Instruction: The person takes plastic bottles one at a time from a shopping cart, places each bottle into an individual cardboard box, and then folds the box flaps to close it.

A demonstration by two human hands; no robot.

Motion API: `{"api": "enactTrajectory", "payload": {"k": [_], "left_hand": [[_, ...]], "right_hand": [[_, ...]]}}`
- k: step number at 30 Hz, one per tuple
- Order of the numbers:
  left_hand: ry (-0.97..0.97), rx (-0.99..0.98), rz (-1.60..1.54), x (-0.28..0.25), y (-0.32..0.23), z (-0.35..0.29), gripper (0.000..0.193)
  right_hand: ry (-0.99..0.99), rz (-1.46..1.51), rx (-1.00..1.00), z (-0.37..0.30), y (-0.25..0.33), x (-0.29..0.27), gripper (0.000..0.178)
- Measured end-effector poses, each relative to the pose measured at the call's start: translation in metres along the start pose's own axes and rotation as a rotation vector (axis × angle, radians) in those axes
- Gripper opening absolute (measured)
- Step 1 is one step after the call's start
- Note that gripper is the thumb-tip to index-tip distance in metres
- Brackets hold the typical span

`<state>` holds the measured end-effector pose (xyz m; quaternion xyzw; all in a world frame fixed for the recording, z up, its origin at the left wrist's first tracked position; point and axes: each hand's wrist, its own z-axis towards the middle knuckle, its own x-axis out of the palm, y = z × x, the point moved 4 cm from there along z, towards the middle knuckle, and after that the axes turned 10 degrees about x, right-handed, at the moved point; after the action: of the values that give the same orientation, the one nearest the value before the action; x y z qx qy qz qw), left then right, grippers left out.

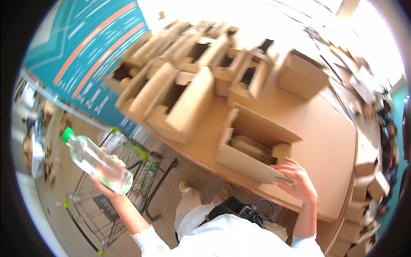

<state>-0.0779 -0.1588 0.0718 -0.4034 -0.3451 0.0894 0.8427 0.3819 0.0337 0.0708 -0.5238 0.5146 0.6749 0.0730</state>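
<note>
A clear plastic bottle (96,160) with a green cap is tilted in my left hand (112,184), whose fingers wrap round its body. It is held to the left of the table, above the cart. My right hand (296,177) grips the near right flap of an open cardboard box (252,160) at the table's front edge. Inside that box lie folded brown cardboard pieces (252,148), and a bit of green shows at its left end. Whatever else lies deeper in the box is hidden.
Several open cardboard boxes (186,109) crowd the far left of the cardboard-covered table (323,167). Another box (302,75) stands at the back right. A wire shopping cart (96,205) is below left, beside a teal printed board (92,55). Cardboard boxes (357,222) are piled at right.
</note>
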Motion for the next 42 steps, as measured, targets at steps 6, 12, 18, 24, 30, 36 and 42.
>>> {"api": "enactTrajectory", "payload": {"k": [6, 12, 18, 24, 30, 36, 42], "left_hand": [[0.606, -0.216, -0.163, 0.236, 0.070, 0.040, 0.096], [1.475, -0.051, 0.682, 0.355, 0.140, 0.019, 0.059], [2.380, -0.104, 1.418, 0.348, 0.205, -0.014, 0.057], [2.596, -0.381, 1.176, 0.315, 0.265, -0.059, 0.070], [2.679, -0.558, 0.705, 0.277, 0.274, -0.062, 0.042], [1.951, -0.156, 0.896, 0.333, 0.192, 0.008, 0.044], [1.079, -0.237, 0.702, 0.236, 0.119, 0.033, 0.074]], "right_hand": [[-0.127, 0.086, -0.039, -0.021, -0.009, 0.007, 0.014], [-0.398, 0.084, 0.026, -0.036, -0.008, 0.020, 0.015], [-0.412, 0.135, 0.032, -0.035, -0.015, 0.030, 0.010], [-0.394, 0.187, 0.040, -0.031, -0.018, 0.027, 0.010], [-0.313, 0.236, 0.035, -0.028, -0.019, 0.026, 0.012], [-0.431, 0.276, 0.017, -0.038, -0.026, 0.010, 0.028], [-0.385, 0.319, 0.112, -0.059, -0.054, -0.003, 0.064]]}}
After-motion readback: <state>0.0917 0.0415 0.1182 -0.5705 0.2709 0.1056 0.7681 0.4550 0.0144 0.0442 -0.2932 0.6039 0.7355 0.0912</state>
